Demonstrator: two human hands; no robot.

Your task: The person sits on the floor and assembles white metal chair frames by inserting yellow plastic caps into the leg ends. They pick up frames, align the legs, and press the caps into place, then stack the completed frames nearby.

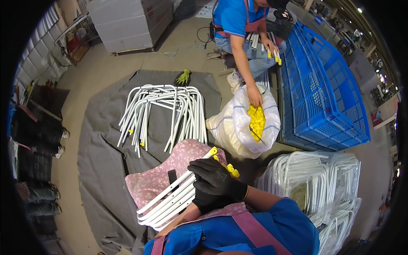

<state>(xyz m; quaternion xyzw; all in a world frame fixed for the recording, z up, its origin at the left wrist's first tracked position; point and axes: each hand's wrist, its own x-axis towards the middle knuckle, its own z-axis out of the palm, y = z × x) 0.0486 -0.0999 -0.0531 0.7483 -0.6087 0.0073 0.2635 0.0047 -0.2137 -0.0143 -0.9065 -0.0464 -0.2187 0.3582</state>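
Note:
A bundle of white bent metal tubes [170, 204] lies slanted across my lap, on a pink floral apron [170, 160]. Yellow plastic end fittings [213, 151] sit on the tubes' upper ends. My left hand [207, 199], in a black glove, is wrapped round the bundle from below, its fingers largely covered. Over it crosses my right hand [216, 176], also gloved in black, with its fingers bent over the tubes close to the fittings. More yellow fittings [232, 171] show just past the right hand's knuckles.
White tube frames [174, 100] and a yellow-green glove [183, 77] lie on a grey cloth [100, 140]. A co-worker [242, 25] reaches into a white sack [227, 127] of yellow fittings [256, 121]. Right are a blue crate [318, 97] and plastic-wrapped frames [314, 178].

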